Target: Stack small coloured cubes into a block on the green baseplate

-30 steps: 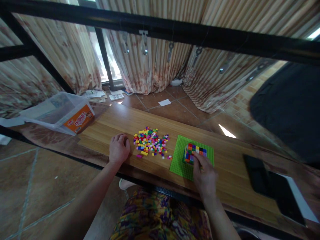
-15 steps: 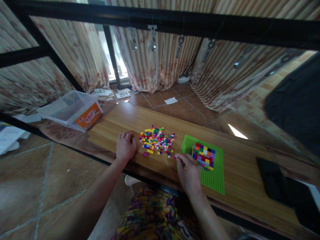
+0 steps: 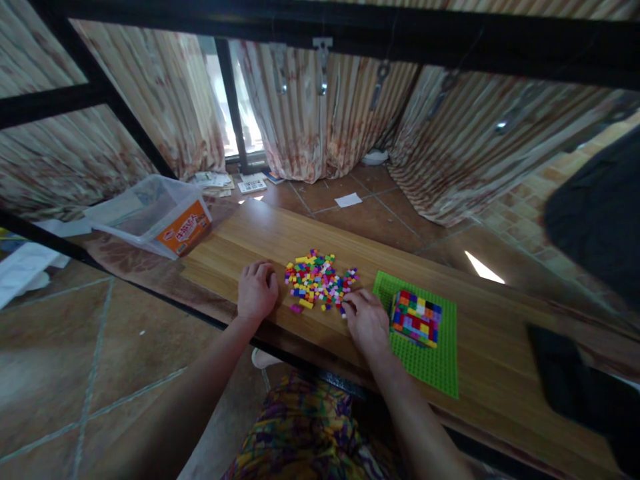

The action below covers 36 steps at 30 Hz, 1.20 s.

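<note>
Small toy building bricks [image 3: 320, 280] in many colours lie loose in a pile on the wooden table. To the left of them my left hand [image 3: 257, 292] rests on the tabletop with its fingers curled in; whatever they may hold is hidden. My right hand [image 3: 369, 321] is at the pile's right edge, thumb and fingers drawn together beside a few stray bricks. What is between those fingertips is too small to make out. Right of this hand, a block built of multicoloured bricks [image 3: 416, 319] stands on a green studded baseplate [image 3: 447, 360].
A clear plastic bin [image 3: 150, 217] with an orange label is beyond the table's left end. Dark flat objects [image 3: 563, 373] lie on the table [image 3: 490, 373] at right. A black metal bar [image 3: 320, 30] crosses overhead, with curtains behind it.
My right hand has moved left and slightly away from me, from the baseplate's edge to the brick pile. My left hand keeps its place on the table. The view has shifted slightly.
</note>
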Motion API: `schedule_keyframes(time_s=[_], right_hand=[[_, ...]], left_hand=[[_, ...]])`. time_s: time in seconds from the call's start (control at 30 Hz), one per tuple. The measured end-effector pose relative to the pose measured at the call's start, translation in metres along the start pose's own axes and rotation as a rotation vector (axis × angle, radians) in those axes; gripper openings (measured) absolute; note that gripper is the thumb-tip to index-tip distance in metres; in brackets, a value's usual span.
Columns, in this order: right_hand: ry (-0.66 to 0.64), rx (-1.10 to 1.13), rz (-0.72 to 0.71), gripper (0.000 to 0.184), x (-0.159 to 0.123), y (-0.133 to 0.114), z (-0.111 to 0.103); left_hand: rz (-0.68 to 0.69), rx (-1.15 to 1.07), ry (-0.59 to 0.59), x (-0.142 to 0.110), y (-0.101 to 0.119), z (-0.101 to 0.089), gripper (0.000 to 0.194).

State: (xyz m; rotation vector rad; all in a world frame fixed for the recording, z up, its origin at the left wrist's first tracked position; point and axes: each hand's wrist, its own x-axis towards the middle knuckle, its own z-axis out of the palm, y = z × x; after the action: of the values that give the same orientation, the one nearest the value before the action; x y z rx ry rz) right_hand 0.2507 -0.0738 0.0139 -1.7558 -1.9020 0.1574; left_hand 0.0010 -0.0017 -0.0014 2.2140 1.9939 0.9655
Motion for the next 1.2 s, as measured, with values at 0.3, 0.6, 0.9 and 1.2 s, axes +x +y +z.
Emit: schedule_keyframes(time_s=[0.3, 0.6, 0.9, 1.2], right_hand=[[-0.029, -0.039, -0.021, 0.011, -0.003, 0.004, -0.005], [0.051, 0.045, -0.024, 0.019, -0.003, -0.002, -0.012], [0.117, 0.201, -0.077, 0.014, -0.041, -0.04, -0.049], [-0.008, 0.373, -0.047, 0.015, -0.079, -0.048, -0.058]], left_hand=[[-0.01, -0.01, -0.003, 0.0, 0.0, 0.0, 0.021], [-0.051, -0.083, 0.04, 0.001, 0.0, -0.004, 0.025], [-0.242, -0.815, -0.42, -0.049, 0.095, -0.062, 0.029], [-0.433, -1.056, -0.846, -0.082, 0.13, -0.059, 0.038]])
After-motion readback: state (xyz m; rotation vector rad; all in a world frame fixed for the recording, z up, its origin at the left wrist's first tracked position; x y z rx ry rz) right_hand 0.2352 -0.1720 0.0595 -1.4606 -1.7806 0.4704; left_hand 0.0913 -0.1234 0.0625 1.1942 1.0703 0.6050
